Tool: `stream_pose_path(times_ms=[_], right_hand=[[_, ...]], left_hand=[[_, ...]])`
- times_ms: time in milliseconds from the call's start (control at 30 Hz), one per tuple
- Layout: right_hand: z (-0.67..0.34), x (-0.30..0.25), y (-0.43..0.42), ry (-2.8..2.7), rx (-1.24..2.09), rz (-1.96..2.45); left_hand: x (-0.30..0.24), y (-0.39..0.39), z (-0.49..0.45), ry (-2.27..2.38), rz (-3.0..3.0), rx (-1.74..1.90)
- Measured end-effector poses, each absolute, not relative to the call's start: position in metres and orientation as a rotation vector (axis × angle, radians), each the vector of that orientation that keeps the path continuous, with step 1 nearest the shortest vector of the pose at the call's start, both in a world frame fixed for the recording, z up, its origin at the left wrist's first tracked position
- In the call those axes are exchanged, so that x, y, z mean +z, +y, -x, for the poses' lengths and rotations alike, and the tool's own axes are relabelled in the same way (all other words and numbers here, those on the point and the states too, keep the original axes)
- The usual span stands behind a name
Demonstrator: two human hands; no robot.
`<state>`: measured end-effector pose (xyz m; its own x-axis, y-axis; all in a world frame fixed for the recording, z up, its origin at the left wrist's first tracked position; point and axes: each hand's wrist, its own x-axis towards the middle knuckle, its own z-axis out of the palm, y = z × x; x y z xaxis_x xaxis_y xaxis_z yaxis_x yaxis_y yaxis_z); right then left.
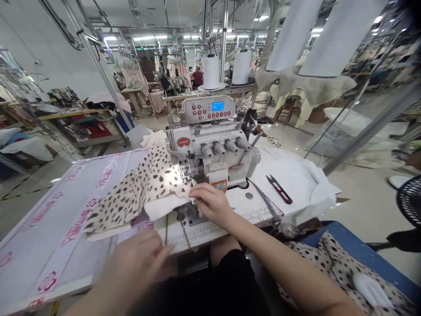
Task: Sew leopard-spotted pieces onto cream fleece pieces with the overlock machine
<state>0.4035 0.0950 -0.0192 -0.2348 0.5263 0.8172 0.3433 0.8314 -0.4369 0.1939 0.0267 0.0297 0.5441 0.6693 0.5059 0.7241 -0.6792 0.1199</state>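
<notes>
two hands on one layered piece of cloth: right hand (212,204) lies flat and relaxed, its fingers (200,189) released, with no pinch or clench, pressing down on a white fabric layer (164,207), fingertips just beside the presser foot (186,173). left hand (134,263) sits lower and closer to the camera, its fingers (161,251) loosely curved just at the near edge of the cloth; whether they grip anything cannot be told. spotted fabric (146,186), cream with dark spots, lies over the white fabric layer, its long axis running diagonally from the presser foot out toward the lower left. right hand is nearer its machine end; left hand is nearer its lower edge. next outward: one white overlock sewing machine (210,147), with four grey knobs and a control panel (208,109) showing a blue display; two white thread cones (211,72) stand behind it. to the right of the machine, red-handled thread snips (279,189) rest on a white cloth pile (296,184). along the table front, a ruler scale (210,232). to the left, a white board with pink print (59,232) lies under the spotted fabric's far end. lower right, a blue cart (362,248) holds more spotted fabric (332,256). far off, one person in a red top (197,78).
</notes>
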Motion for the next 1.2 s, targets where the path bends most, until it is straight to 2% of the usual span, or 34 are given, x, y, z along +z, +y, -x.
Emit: stream_pose_path(times_ms=[167,300,533,767,1200], right_hand=[[-0.401,-0.017,0.094,-1.793,0.219,0.642],[-0.407,-0.018,0.088,-1.836,0.158,0.696],[-0.409,-0.015,0.085,-2.039,-0.208,0.758],[-0.406,-0.015,0.086,-2.014,-0.204,0.703],[-0.412,0.006,0.086,-2.119,-0.236,1.027]], left_hand=[[0.033,0.052,-0.225,-0.902,2.420,-0.938],[0.024,0.087,-0.223,-0.794,2.504,-0.895],[0.024,0.091,-0.214,-0.739,2.592,-0.905],[0.025,0.096,-0.204,-0.678,2.743,-0.856],[0.044,0.128,-0.218,-1.272,2.767,-0.770]])
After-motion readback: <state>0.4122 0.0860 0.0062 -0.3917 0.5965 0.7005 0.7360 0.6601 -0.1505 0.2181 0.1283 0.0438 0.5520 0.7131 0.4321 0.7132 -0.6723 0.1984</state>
